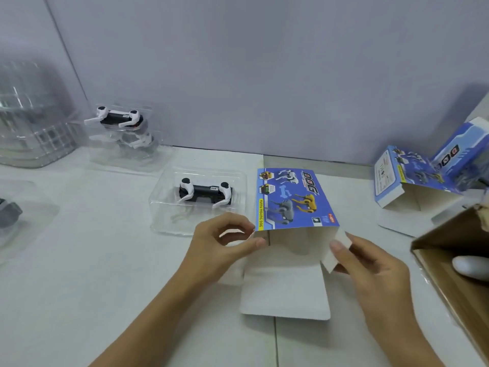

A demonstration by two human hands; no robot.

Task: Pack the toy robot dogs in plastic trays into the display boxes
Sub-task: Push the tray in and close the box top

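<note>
A blue display box (291, 200) lies on the white table with its open end toward me and its long white flap (285, 292) flat on the table. My left hand (225, 250) pinches the box's left side flap. My right hand (370, 263) holds the right side flap (340, 250) between thumb and fingers. Just left of the box sits a clear plastic tray (161, 207) with a black and white toy robot dog (205, 192) inside. A second dog (119, 119) in another clear tray stands farther back left.
Two more blue display boxes (402, 176) lie opened at the right, near the wall. A brown cardboard carton (449, 250) juts in at the right edge. A stack of clear trays (31, 123) stands at the far left, with a grey toy (9, 211) in a tray below it.
</note>
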